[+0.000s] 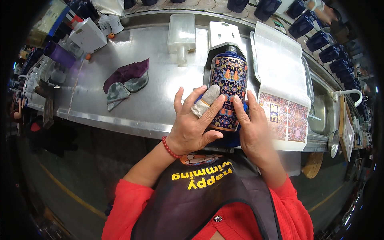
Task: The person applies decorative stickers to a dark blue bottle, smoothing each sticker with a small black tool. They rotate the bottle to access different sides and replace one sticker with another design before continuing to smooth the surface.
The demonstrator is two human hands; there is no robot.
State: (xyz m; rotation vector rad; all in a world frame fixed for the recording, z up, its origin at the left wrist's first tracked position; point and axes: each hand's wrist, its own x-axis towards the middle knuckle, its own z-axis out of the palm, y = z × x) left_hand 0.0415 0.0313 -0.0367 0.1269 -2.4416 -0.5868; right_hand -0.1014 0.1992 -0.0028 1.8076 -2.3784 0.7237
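Note:
A dark blue bottle (229, 78) with a colourful floral wrap lies tilted on a dark stand, its neck pointing away from me. My left hand (194, 118) rests on its lower left side, fingers stretched out and spread. One finger wears a grey-white cloth cover (207, 100). My right hand (255, 126) lies along the lower right side, index finger extended onto the pattern. The undersides of both hands are hidden. To the right, a patterned decal sheet (282, 120) lies beside the bottle, under or joined to white paper (279, 56).
A metal workbench (154, 100) spans the front. On it are purple and grey-green cloths (128, 80), a clear glass bottle (182, 38) and a white box (89, 36). A sink (322, 106) is at right. Several blue bottles (301, 26) stand along a conveyor at the back.

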